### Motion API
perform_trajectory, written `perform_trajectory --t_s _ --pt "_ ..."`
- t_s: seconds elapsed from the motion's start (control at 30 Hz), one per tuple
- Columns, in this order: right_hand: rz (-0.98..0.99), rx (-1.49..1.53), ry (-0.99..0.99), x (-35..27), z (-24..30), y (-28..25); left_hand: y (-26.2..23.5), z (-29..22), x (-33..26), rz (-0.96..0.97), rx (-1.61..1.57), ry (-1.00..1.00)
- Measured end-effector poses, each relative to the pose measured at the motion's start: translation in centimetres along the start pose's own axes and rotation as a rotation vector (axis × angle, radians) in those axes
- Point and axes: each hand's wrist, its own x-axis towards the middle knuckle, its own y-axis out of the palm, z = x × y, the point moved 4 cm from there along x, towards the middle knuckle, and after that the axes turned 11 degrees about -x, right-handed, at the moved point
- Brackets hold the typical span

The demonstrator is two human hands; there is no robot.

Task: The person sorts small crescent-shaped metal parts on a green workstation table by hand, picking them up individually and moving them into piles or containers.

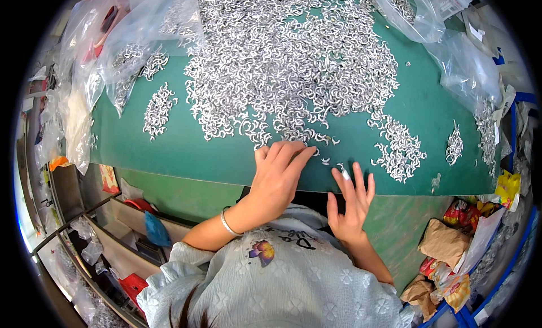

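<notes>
The small curved silver pieces (293,62) lay heaped from the far edge of the green bench (147,153) toward the middle of its near edge, and looked light, stiff, slick and prone to hook together, so each seemed best pinched across the middle of its curve. The left hand (278,180) had its bent fingertips at the heap's near fringe, though whether they gripped a piece could not be told. By the near edge, the right hand (353,206) held thumb and fingers spread wide, with no piece seen pinched between them.
</notes>
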Motion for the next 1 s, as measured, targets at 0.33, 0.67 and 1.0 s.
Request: perform_trajectory --t_s 0.33,0.67,1.0 --pt "-0.002 -0.076 0.045 0.4 -1.1 0.5 0.1 0.7 0.3 -0.028 0.022 -0.013" --pt "0.109 -0.159 0.044 1.7 -0.6 0.6 0.1 0.6 0.4 -0.044 0.008 -0.056" --pt "0.411 -0.158 -0.084 0.3 -0.7 0.0 0.2 -0.1 0.6 -0.094 -0.022 -0.028"
